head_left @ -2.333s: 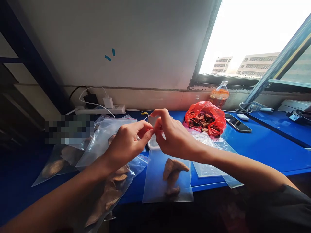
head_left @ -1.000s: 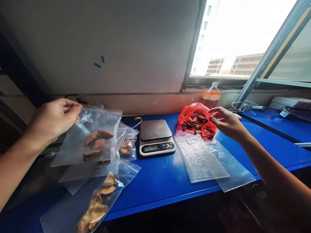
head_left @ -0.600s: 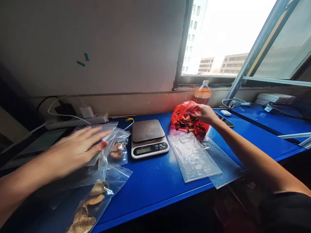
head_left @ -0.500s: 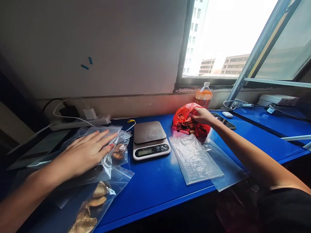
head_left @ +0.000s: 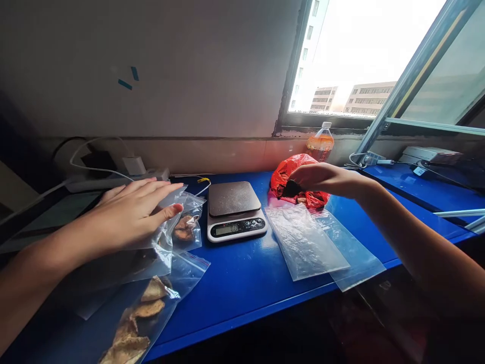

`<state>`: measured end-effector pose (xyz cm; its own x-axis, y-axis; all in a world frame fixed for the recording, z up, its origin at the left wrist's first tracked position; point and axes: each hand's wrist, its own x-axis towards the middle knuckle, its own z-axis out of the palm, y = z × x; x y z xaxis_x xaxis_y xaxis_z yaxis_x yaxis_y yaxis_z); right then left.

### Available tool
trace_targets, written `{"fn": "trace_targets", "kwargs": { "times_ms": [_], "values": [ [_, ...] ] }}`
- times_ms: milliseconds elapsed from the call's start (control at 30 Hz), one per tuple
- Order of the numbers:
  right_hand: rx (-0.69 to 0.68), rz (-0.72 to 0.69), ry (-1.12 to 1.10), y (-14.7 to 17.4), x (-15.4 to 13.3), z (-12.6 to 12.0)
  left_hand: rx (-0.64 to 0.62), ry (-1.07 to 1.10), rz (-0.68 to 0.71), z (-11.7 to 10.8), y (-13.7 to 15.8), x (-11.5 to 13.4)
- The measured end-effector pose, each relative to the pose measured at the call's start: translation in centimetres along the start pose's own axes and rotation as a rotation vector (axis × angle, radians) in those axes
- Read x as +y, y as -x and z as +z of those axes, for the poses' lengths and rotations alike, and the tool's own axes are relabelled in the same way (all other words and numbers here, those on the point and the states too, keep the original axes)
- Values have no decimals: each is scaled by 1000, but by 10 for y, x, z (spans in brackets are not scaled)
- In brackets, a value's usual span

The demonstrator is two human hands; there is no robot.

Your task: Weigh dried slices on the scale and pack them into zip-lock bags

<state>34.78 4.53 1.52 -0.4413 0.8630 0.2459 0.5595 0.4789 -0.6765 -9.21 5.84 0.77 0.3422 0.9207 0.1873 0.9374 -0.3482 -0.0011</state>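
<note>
My left hand [head_left: 132, 210] is spread flat, fingers stretched, over clear zip bags on the left. One zip bag [head_left: 187, 230] beside its thumb holds brown dried slices. Nearer me, another zip bag [head_left: 185, 270] contains pale tan dried slices [head_left: 127, 328]. My right hand [head_left: 318, 179] reaches over an open red plastic bag [head_left: 282, 169], its fingers closed on a dark dried piece [head_left: 291, 188]. The fingertips are partly hidden. Between the hands stands a kitchen scale [head_left: 235, 198] with a bare plate and a lit display. Flat clear bags [head_left: 305, 242] lie in front of the red bag.
A bottle of orange drink [head_left: 320, 144] stands behind the red bag. At the back left are a power strip [head_left: 151, 177] and white cables. A metal frame [head_left: 401, 76] rises at right before the window. The blue table's front edge [head_left: 242, 318] runs below.
My right hand has lifted from inside the red bag, with a dark piece in its fingers. My left hand's fingers have risen slightly over the bags. The view has shifted a little.
</note>
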Motion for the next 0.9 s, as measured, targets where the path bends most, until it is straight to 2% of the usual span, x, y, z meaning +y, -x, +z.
{"fn": "trace_targets", "kwargs": {
  "times_ms": [100,200,333,367,433,500,567,667,733,833,900],
  "values": [
    [-76,-33,-86,-10,-18,13,8,43,67,7,0,5],
    [-100,-52,-84,-34,-23,39,14,70,108,13,8,-5],
    [145,-168,175,-72,-24,87,116,114,108,12,16,-15],
    [161,-201,257,-80,-26,99,117,127,112,11,17,-15],
    [98,-249,380,-90,-30,117,89,140,123,9,16,-11],
    [34,-284,435,-90,-36,123,47,135,142,8,16,-6],
    [95,-319,436,-79,-39,115,31,129,165,8,17,-2],
    [298,-307,437,-48,-29,81,42,138,182,9,18,-2],
    [343,-196,498,-24,-11,54,34,140,179,11,17,-3],
    [259,105,615,4,24,23,-11,126,159,14,15,-4],
    [219,235,679,10,45,14,-23,127,156,16,13,-4]
  ]
}}
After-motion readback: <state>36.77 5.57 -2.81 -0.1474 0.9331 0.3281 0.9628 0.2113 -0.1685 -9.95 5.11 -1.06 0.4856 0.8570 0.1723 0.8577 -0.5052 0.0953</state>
